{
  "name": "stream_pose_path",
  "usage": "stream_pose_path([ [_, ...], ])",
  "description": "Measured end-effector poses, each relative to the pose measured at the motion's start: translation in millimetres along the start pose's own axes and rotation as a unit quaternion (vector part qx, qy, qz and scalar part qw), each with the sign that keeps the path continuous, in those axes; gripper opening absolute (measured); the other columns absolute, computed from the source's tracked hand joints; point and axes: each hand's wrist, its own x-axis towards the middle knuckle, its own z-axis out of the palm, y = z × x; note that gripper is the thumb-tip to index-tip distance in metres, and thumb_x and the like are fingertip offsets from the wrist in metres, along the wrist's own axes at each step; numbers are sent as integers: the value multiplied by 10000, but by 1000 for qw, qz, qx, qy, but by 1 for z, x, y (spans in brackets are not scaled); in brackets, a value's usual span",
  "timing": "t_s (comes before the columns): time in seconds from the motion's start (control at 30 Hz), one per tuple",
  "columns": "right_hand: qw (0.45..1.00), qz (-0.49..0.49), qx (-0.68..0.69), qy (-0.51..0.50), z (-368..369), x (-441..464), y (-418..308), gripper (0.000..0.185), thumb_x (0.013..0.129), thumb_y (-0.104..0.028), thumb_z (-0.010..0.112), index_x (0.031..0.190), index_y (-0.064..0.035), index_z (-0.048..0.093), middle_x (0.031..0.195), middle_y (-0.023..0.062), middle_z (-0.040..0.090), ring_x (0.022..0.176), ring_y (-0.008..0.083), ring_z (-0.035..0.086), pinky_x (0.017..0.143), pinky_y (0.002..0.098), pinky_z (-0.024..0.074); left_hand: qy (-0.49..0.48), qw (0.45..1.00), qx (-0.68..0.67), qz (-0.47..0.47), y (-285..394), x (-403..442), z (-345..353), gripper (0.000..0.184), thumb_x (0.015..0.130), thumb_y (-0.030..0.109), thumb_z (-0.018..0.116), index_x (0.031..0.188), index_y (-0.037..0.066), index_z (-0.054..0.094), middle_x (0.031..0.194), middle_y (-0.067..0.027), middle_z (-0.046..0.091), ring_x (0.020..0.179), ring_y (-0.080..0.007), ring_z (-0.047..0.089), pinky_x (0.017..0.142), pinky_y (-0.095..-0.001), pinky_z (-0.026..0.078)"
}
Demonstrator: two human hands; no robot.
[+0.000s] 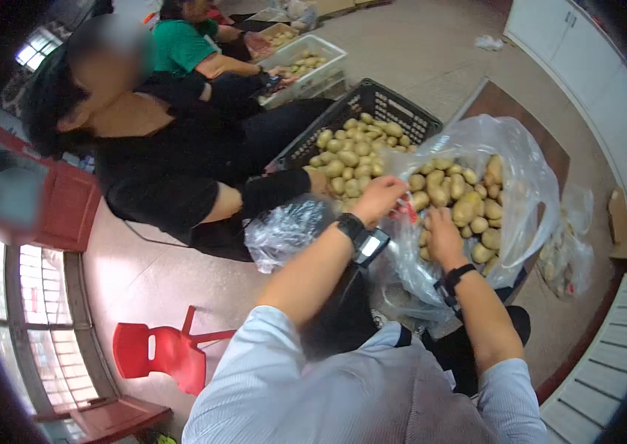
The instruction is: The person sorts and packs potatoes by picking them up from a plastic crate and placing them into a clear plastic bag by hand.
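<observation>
A large clear plastic bag (532,166), its mouth spread wide, holds many potatoes (469,209) in front of me. At the bag's left edge, my left hand (379,200) has its fingers pinched on the plastic, beside a red patch (407,210). My right hand (444,235) reaches down inside the bag and touches the potatoes. Its fingertips are hidden, so whether a potato is in its grasp cannot be made out. Just beyond my left hand, a black plastic crate (411,111) holds more potatoes (358,152).
On my left a person in black (173,163) sits with a hand at the crate. Farther back, a person in green (180,46) works over a white bin (328,50). A red chair (169,354) stands lower left; white cabinets (587,66) line the right.
</observation>
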Motion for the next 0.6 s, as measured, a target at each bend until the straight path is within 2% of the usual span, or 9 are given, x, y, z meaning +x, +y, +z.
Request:
stream_pose_path([
  [0.03, 1000, -8, 4, 1, 2, 0, -1, 335, 775, -40, 539, 1101, -100, 489, 1106, 183, 495, 931, 382, 571, 795, 471, 467, -13, 1000, -5, 1, 1, 1, -4, 304, 902, 247, 550, 1066, -8, 528, 953, -117, 624, 698, -197, 652, 590, -317, 556],
  [0.1, 995, -19, 74, 71, -2, -2, 5, 434, 734, -28, 586, 1153, -89, 493, 1137, 199, 489, 942, 400, 554, 853, 452, 448, -4, 1000, 9, 3, 2, 2, -11, 316, 904, 256, 547, 1086, 0, 515, 975, -116, 611, 699, -193, 648, 576, -312, 548],
  [0.17, 994, 11, 81, 78, 0, 6, 9, 441, 737, -43, 606, 1162, -50, 491, 1121, 206, 519, 968, 405, 549, 886, 421, 440, -10, 1000, 20, 1, 0, 7, -10, 328, 906, 265, 544, 1105, 9, 502, 997, -115, 598, 700, -188, 645, 561, -306, 540],
  [0.23, 953, 167, 251, 37, -5, 13, 1, 453, 750, -76, 627, 1176, -21, 483, 1085, 197, 570, 994, 360, 568, 875, 391, 449, -21, 999, -13, -23, -7, 12, -17, 355, 904, 290, 543, 1131, 22, 488, 1013, -111, 588, 707, -179, 642, 516, -291, 510],
  [0.33, 919, 172, 350, 50, -16, 23, -20, 492, 751, -120, 657, 1198, -14, 481, 1046, 180, 605, 1001, 300, 583, 853, 360, 462, -54, 997, 16, -49, -6, 14, -14, 389, 908, 345, 520, 1147, 40, 486, 1005, -109, 588, 681, -183, 635, 497, -277, 480],
  [0.4, 852, 163, 497, 32, -30, 25, -44, 507, 757, -158, 669, 1210, -17, 491, 1046, 151, 614, 950, 258, 603, 820, 336, 478, -104, 990, 38, -90, 1, 10, -8, 426, 917, 398, 478, 1173, 57, 473, 989, -108, 583, 636, -206, 625, 502, -278, 475],
  [0.43, 851, 168, 495, 37, -27, 28, -47, 507, 757, -158, 669, 1210, -17, 491, 1046, 151, 614, 950, 258, 603, 820, 336, 478, -110, 989, 39, -92, -1, 11, -5, 426, 917, 398, 478, 1173, 57, 473, 989, -108, 583, 636, -206, 625, 502, -278, 475],
  [0.5, 913, 88, 385, 100, -21, 30, -52, 480, 785, -185, 655, 1203, -11, 495, 1019, 177, 630, 897, 297, 630, 788, 354, 491, -109, 980, -73, -147, -6, 12, 2, 405, 907, 445, 490, 1092, 87, 527, 861, -78, 606, 531, -173, 598, 417, -285, 443],
  [0.6, 945, 94, 298, 96, -35, 22, -66, 458, 810, -221, 639, 1190, -6, 502, 994, 220, 630, 887, 351, 629, 781, 389, 490, -148, 973, -96, -151, -12, 16, 1, 380, 920, 449, 476, 1074, 107, 537, 845, -64, 610, 568, -183, 608, 460, -288, 467],
])
